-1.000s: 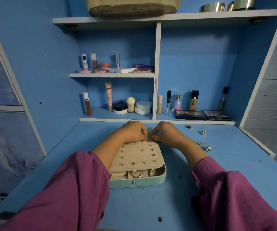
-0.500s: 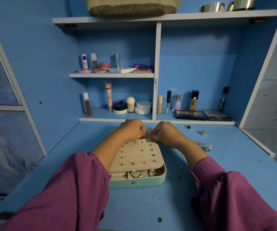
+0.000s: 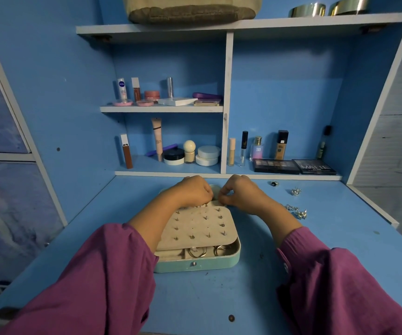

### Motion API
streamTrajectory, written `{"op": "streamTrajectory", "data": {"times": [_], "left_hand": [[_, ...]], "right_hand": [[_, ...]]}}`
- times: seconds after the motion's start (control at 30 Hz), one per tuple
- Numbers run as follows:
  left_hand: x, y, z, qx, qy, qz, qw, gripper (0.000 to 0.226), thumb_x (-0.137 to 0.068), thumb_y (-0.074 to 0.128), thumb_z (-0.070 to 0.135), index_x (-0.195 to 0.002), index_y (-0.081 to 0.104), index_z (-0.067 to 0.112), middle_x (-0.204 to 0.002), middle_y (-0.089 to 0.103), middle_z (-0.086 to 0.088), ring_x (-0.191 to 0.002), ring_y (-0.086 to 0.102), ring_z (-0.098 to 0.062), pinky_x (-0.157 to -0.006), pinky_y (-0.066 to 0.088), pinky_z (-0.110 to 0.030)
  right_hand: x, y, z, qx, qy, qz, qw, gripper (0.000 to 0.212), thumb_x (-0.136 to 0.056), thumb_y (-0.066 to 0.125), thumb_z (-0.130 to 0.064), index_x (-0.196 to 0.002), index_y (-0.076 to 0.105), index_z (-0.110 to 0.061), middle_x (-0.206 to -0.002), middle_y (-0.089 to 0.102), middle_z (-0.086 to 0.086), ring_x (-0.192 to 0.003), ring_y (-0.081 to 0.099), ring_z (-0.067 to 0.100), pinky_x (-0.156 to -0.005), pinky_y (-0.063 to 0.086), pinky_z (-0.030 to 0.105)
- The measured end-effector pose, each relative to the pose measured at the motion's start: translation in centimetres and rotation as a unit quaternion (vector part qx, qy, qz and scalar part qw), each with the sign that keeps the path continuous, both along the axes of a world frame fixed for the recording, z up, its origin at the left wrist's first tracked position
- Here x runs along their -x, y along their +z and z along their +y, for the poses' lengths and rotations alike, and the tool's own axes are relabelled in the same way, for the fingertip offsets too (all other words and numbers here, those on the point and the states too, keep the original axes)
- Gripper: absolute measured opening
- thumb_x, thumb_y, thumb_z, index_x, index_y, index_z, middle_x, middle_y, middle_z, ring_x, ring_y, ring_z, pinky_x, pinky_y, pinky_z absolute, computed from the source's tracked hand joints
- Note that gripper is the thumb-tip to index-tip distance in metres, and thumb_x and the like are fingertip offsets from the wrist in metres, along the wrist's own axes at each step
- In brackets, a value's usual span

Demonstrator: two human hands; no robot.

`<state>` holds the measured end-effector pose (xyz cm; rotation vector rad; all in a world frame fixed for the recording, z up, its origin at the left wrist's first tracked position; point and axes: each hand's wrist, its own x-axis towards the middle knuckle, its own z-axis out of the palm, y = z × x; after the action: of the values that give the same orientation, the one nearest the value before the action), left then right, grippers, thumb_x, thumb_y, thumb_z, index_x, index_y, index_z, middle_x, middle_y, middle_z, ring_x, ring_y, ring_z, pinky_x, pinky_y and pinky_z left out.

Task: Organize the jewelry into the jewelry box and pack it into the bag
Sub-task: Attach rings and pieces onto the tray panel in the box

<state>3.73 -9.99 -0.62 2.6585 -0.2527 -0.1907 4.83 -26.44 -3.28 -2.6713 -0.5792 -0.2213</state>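
Both my hands sit at the far edge of the jewelry box [image 3: 196,263], fingers curled inward toward each other. My left hand [image 3: 192,191] is balled over the top-left corner of the beige earring panel [image 3: 196,226], fingertips tucked under and hidden, so I cannot tell what they hold, if anything. My right hand [image 3: 239,192] has thumb and forefinger pressed together in a pinch just above the panel's top-right corner; whatever is in the pinch is too small to make out. The two hands are nearly touching, with a small gap between the knuckles.

The mint box lies on the blue desk [image 3: 219,298] right in front of me, near edge toward me, snap at front centre. The panel covers most of it, tilted, studded with small earring posts in rows. Below the panel's near edge, rings [image 3: 197,252] show in the open compartment.

Loose jewelry is on the desk to the right of my right hand, well apart from the fingers: a dark ring [image 3: 274,183], a silver flower-shaped piece [image 3: 296,191], and a silver cluster [image 3: 297,211] nearest my right wrist.

The bag [image 3: 190,10] sits on the top shelf. Cosmetics line the lower shelves; two eyeshadow palettes [image 3: 294,166] lie flat on the right.
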Motion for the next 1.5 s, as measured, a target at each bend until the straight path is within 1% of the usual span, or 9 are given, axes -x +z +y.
{"op": "streamTrajectory", "data": {"times": [0.27,0.43,0.53,0.67,1.03,1.1,1.2,1.33,1.5], "left_hand": [[0.2,0.0,-1.4,0.007,0.026,0.040,0.999,0.023,-0.088,0.051,0.026,-0.067,0.048,0.015,-0.073,0.048,-0.004,-0.071,0.044,-0.016,-0.063,0.034,-0.029],[0.1,0.5,-1.1,-0.019,-0.006,0.019,1.000,0.025,-0.094,0.044,0.025,-0.074,0.056,0.015,-0.090,0.054,-0.007,-0.094,0.053,-0.026,-0.078,0.040,-0.033],[-0.4,0.9,0.0,0.073,0.013,-0.013,0.997,0.028,-0.092,0.045,0.020,-0.074,0.067,0.017,-0.093,0.061,0.001,-0.092,0.055,-0.019,-0.085,0.042,-0.032],[-0.8,0.4,0.9,0.019,0.027,-0.024,0.999,0.040,-0.094,0.042,0.041,-0.075,0.073,0.024,-0.101,0.067,0.001,-0.098,0.054,-0.018,-0.094,0.045,-0.037],[0.2,0.5,-0.1,0.030,0.024,-0.012,0.999,0.047,-0.098,0.042,0.043,-0.089,0.074,0.009,-0.071,0.058,-0.002,-0.069,0.051,-0.013,-0.064,0.040,-0.027],[0.1,0.3,-0.1,0.022,0.024,-0.008,0.999,0.050,-0.099,0.040,0.044,-0.091,0.074,0.009,-0.085,0.064,-0.007,-0.082,0.056,-0.018,-0.076,0.046,-0.032],[-0.1,-0.1,-0.2,0.007,0.025,0.003,1.000,0.052,-0.099,0.037,0.047,-0.092,0.071,0.008,-0.097,0.065,-0.012,-0.095,0.055,-0.023,-0.090,0.045,-0.037],[-0.4,-0.3,-0.4,-0.003,0.022,0.016,1.000,0.045,-0.099,0.038,0.043,-0.083,0.063,0.010,-0.071,0.052,-0.004,-0.070,0.047,-0.017,-0.071,0.039,-0.031],[-0.4,-0.2,-0.7,-0.002,0.018,0.029,0.999,0.038,-0.097,0.043,0.038,-0.070,0.051,0.014,-0.065,0.045,-0.003,-0.061,0.040,-0.015,-0.065,0.033,-0.031]], "right_hand": [[-0.1,-0.2,0.1,-0.005,-0.005,-0.005,1.000,0.015,-0.085,0.067,-0.030,-0.094,0.075,-0.021,-0.109,0.058,0.002,-0.107,0.048,0.022,-0.079,0.039,0.031],[0.0,0.0,-0.1,-0.009,-0.004,0.009,1.000,0.017,-0.083,0.068,-0.033,-0.095,0.075,-0.022,-0.110,0.057,0.002,-0.106,0.047,0.021,-0.083,0.041,0.034],[-0.1,-0.1,-0.1,-0.014,-0.005,0.011,1.000,0.012,-0.083,0.067,-0.029,-0.091,0.075,-0.025,-0.107,0.060,0.001,-0.104,0.050,0.021,-0.084,0.045,0.035],[-0.1,0.0,-0.2,-0.040,-0.009,0.019,0.999,0.011,-0.082,0.065,-0.027,-0.087,0.075,-0.028,-0.100,0.064,-0.001,-0.098,0.054,0.020,-0.083,0.050,0.039],[0.4,0.4,0.2,-0.020,-0.021,0.010,1.000,0.025,-0.087,0.056,-0.030,-0.085,0.077,-0.016,-0.089,0.060,0.005,-0.088,0.050,0.019,-0.068,0.044,0.035],[0.3,0.3,0.3,-0.019,-0.022,0.012,1.000,0.025,-0.088,0.056,-0.029,-0.087,0.077,-0.017,-0.092,0.060,0.004,-0.091,0.049,0.020,-0.067,0.042,0.033],[0.3,0.1,0.4,-0.021,-0.021,0.031,0.999,0.024,-0.089,0.056,-0.031,-0.090,0.077,-0.018,-0.100,0.059,0.004,-0.099,0.049,0.022,-0.074,0.042,0.034],[0.7,0.3,0.6,-0.016,-0.022,0.049,0.998,0.022,-0.091,0.058,-0.030,-0.099,0.074,-0.018,-0.117,0.051,0.006,-0.114,0.041,0.023,-0.096,0.041,0.041],[1.0,0.4,0.8,0.005,-0.021,0.032,0.999,0.028,-0.094,0.055,-0.029,-0.104,0.071,-0.009,-0.121,0.050,0.010,-0.116,0.039,0.026,-0.098,0.039,0.039]]}}
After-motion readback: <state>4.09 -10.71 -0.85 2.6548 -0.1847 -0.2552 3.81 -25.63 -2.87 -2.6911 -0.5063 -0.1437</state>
